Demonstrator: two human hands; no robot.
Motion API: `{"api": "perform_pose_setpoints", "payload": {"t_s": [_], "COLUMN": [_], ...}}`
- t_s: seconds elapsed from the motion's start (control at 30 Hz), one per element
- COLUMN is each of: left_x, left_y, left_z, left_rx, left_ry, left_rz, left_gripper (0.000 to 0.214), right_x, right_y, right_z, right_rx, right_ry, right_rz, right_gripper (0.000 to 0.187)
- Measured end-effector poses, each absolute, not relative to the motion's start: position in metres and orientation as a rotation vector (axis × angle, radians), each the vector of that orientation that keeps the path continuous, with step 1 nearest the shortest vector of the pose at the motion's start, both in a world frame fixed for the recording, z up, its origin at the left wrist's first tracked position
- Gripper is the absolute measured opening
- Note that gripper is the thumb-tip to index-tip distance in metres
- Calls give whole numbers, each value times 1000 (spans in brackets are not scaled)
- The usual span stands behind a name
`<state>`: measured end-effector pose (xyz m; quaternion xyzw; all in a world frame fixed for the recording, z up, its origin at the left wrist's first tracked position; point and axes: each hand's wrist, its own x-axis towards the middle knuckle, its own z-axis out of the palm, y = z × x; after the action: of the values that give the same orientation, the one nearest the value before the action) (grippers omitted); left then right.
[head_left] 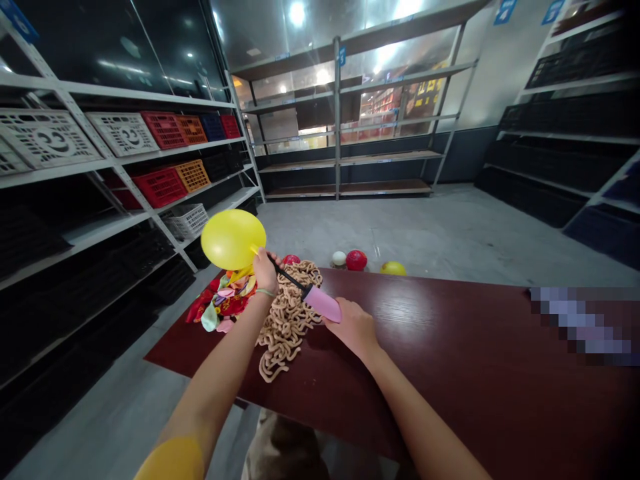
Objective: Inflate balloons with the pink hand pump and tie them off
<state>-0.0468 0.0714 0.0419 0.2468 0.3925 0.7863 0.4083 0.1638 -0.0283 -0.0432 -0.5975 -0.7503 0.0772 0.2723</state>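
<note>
An inflated yellow balloon point(233, 239) stands out to the left of my left hand point(266, 270), its neck pinched in my closed fingers at the black end of a hand balloon pump. My right hand point(354, 327) is wrapped round the pink barrel of the balloon pump point(321, 303). A length of black rod shows between the two hands. Below them, a heap of beige rope-like coils point(285, 327) lies on the dark red table point(425, 360). Left of the coils is a pile of colourful, limp pieces point(227, 300), partly hidden by my left forearm.
Beyond the table's far edge, a white balloon point(339, 258), a red balloon point(357, 260) and another yellow balloon point(393, 268) show on the floor. Shelves with coloured crates point(163, 129) stand left, a metal rack point(337, 120) at the back. A blurred patch point(585, 323) covers the table's right side.
</note>
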Motion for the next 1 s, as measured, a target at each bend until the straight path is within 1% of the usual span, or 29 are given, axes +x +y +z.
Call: {"api": "perform_pose_setpoints", "payload": {"t_s": [0.1,0.27,0.4,0.53,0.67,0.77,0.87,1.0], "left_x": [-38,11,20,-14,-46,-45,-21,17], "left_y": [71,48,40,53,72,75,66,48], "left_z": [43,16,6,24,57,68,55,21], "left_rx": [600,660,679,655,692,668,605,667], "left_ry": [975,963,959,978,1002,994,1001,1047], "left_rz": [2028,1949,1922,1896,1991,2077,2103,1979], "left_gripper": [31,32,32,31,28,29,31,35], "right_x": [164,169,172,167,163,163,166,170], "right_y": [-27,-26,-27,-29,-30,-29,-28,-28], "right_z": [-45,-49,-47,-42,-39,-39,-41,-42], "right_rx": [-1611,-1634,-1602,-1585,-1579,-1565,-1592,-1638], "right_ry": [-1997,-2004,-2046,-2048,-2006,-1981,-1962,-1957], "right_rz": [210,164,154,185,252,280,254,215], "right_gripper": [35,40,38,34,33,33,34,36]}}
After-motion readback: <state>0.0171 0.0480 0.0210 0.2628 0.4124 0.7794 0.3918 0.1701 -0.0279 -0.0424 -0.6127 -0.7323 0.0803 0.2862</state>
